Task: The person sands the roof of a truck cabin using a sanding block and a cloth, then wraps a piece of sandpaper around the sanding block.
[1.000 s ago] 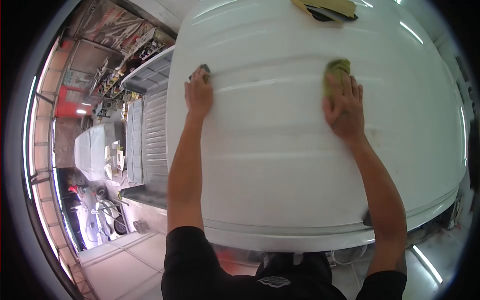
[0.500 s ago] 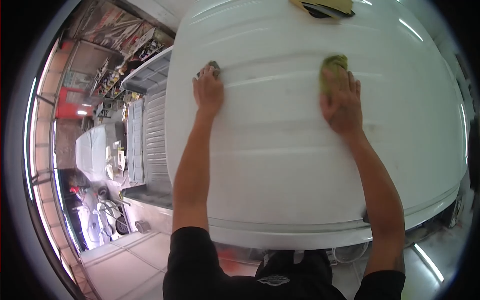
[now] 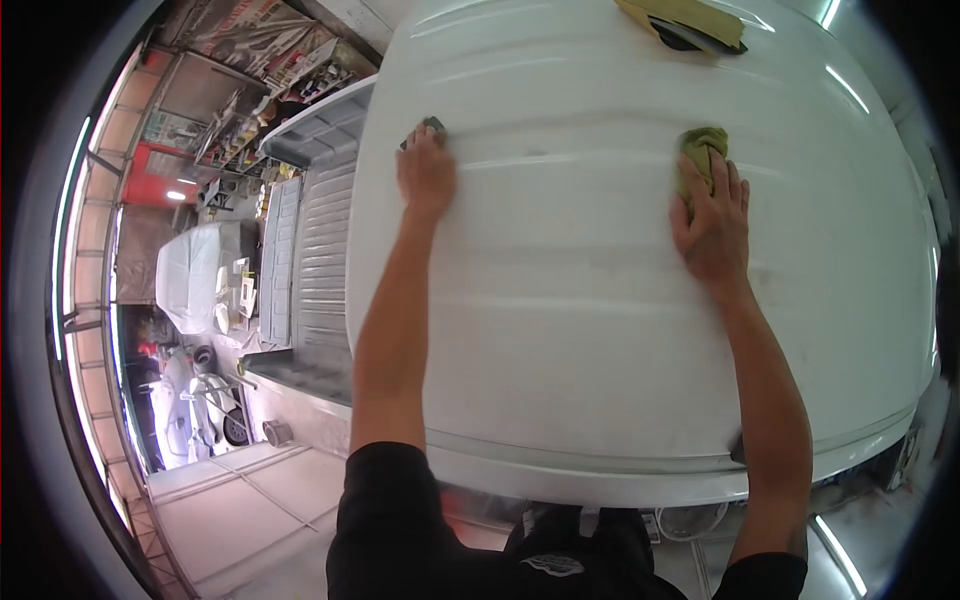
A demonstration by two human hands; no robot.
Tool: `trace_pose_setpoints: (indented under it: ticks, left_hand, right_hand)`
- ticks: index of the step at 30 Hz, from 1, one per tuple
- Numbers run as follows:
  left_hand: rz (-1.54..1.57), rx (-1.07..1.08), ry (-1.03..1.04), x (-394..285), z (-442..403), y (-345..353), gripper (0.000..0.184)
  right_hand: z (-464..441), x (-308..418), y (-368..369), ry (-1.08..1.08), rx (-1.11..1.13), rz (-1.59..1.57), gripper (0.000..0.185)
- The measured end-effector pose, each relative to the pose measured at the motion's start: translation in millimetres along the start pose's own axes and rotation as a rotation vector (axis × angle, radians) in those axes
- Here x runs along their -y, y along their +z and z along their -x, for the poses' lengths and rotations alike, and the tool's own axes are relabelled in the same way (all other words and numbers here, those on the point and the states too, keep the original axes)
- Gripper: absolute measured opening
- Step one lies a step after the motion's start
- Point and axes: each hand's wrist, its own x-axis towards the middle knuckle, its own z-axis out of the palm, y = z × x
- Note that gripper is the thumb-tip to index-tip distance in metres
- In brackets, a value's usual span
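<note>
My left hand (image 3: pixel 427 175) is on the white vehicle roof (image 3: pixel 560 370), near the edge beside the cargo bed. Its fingers are closed around a small dark grey pad (image 3: pixel 434 124); only the pad's far end shows, so I cannot tell its exact kind. Further right, my right hand (image 3: pixel 715 225) presses a crumpled yellow-green cloth (image 3: pixel 706 141) against the same roof. The cloth sticks out beyond the fingertips. Faint smudges mark the paint between the hands.
Folded brown paper (image 3: pixel 690 22) with a dark piece lies on the roof's far side. To the left are a cargo bed (image 3: pixel 325 240), a covered vehicle (image 3: pixel 195 275), a motorcycle (image 3: pixel 215 405) and cluttered shelves (image 3: pixel 320 80). Another person (image 3: pixel 285 108) is partly visible there.
The whole view has shifted, so the roof and paper appear further right. Against the roof, my left hand has slid slightly left with the pad. The right hand stays on the cloth.
</note>
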Motion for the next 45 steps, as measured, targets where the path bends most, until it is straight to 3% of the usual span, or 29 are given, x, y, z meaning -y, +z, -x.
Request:
trace_pose_setpoints:
  ticks: [1, 2, 3, 4, 5, 8, 10, 11, 12, 13, 16, 17, 18, 19, 20, 21, 24, 25, 26, 28, 29, 30, 33, 35, 36, 37, 40, 43, 45]
  left_hand:
    - [-0.113, -0.083, 0.065, 4, 10, 10, 0.028]
    - [0.112, 0.199, -0.084, -76, -15, -30, 0.024]
    - [0.244, 0.074, 0.087, -127, -15, -11, 0.029]
    - [0.156, -0.368, 0.245, -175, 1, 61, 0.035]
    - [0.034, 0.241, 0.239, -243, -21, -13, 0.043]
    - [0.286, 0.127, 0.202, -216, -16, -17, 0.046]
    - [0.095, -0.075, 0.219, -108, 9, 14, 0.048]
    - [0.184, -0.046, 0.183, -40, 14, 6, 0.048]
    - [0.190, -0.007, 0.081, 9, 12, -25, 0.039]
    - [0.223, 0.250, -0.303, 38, 1, -56, 0.038]
    - [-0.046, 0.136, -0.282, 26, -3, -39, 0.035]
    - [0.099, 0.107, -0.219, -15, -10, -28, 0.036]
    - [-0.236, -0.156, 0.316, -43, -5, 22, 0.038]
    - [0.199, -0.130, 0.132, -115, -18, 43, 0.041]
    - [0.202, -0.365, 0.328, -179, -24, 52, 0.036]
    - [0.310, 0.152, 0.237, -241, -45, -4, 0.039]
    - [0.346, 0.169, 0.281, -236, -54, -1, 0.039]
    - [0.325, 0.298, 0.181, -190, -48, 6, 0.044]
    - [0.143, -0.131, 0.184, -123, -20, 37, 0.036]
    - [0.261, -0.128, 0.179, 37, 7, 0, 0.044]
    - [0.309, 0.268, -0.280, 67, -9, -55, 0.043]
    - [0.074, 0.387, -0.474, 94, -19, -70, 0.036]
    - [0.078, 0.330, -0.184, 5, -40, -39, 0.031]
    - [0.099, -0.112, 0.264, -89, -46, 57, 0.036]
    - [0.148, -0.244, 0.281, -155, -63, 76, 0.035]
    - [0.251, -0.062, 0.159, -205, -78, 65, 0.034]
    - [0.214, 0.098, 0.249, -184, -93, 40, 0.033]
    - [0.009, -0.021, 0.187, -19, -72, 46, 0.041]
    - [0.022, 0.220, -0.203, 31, -81, 2, 0.032]
  right_hand:
    - [2, 1, -1, -0.010, 0.014, -0.003, 0.051]
    - [3, 0, 0, -0.014, 0.012, 0.017, 0.051]
    - [2, -4, 2, -0.014, 0.001, 0.038, 0.051]
    - [3, -3, 6, -0.029, 0.005, 0.049, 0.051]
    - [5, 1, 6, -0.032, 0.005, 0.029, 0.051]
    - [3, 0, 3, -0.027, -0.021, -0.011, 0.051]
    - [7, -2, 4, -0.039, -0.022, -0.030, 0.051]
    - [3, -4, 6, -0.054, -0.035, -0.041, 0.051]
    - [-2, -3, 7, -0.050, -0.047, -0.040, 0.051]
    - [0, -1, 6, -0.037, -0.042, -0.035, 0.051]
    - [5, 2, 4, -0.012, -0.035, -0.019, 0.051]
    - [3, 1, 3, -0.014, -0.039, -0.005, 0.051]
    - [0, -3, 0, -0.013, -0.046, -0.003, 0.052]
    - [1, -1, -2, -0.023, -0.039, -0.007, 0.052]
    - [2, 3, -3, -0.036, -0.031, -0.014, 0.052]
    - [3, 4, -2, -0.030, -0.028, -0.006, 0.051]
    - [0, -2, -2, -0.052, -0.030, -0.003, 0.051]
    - [0, -1, -3, -0.059, -0.032, -0.027, 0.051]
    - [0, -1, -3, -0.069, -0.033, -0.053, 0.051]
    - [3, 1, -2, -0.059, -0.042, -0.056, 0.051]
    - [0, 1, -1, -0.049, -0.060, -0.052, 0.050]
    - [2, 3, -2, -0.016, -0.045, -0.057, 0.050]
    - [-3, 2, -7, 0.012, -0.022, -0.053, 0.050]
    - [0, 4, -6, -0.002, -0.007, -0.058, 0.049]
    - [1, 5, -4, 0.000, 0.001, -0.046, 0.049]
    - [3, 3, -3, 0.005, 0.003, -0.037, 0.049]
    - [-2, 1, -5, -0.027, -0.003, -0.032, 0.049]
    - [-1, 4, -7, -0.009, -0.001, -0.046, 0.050]
    - [0, 3, -4, 0.003, -0.001, -0.039, 0.050]
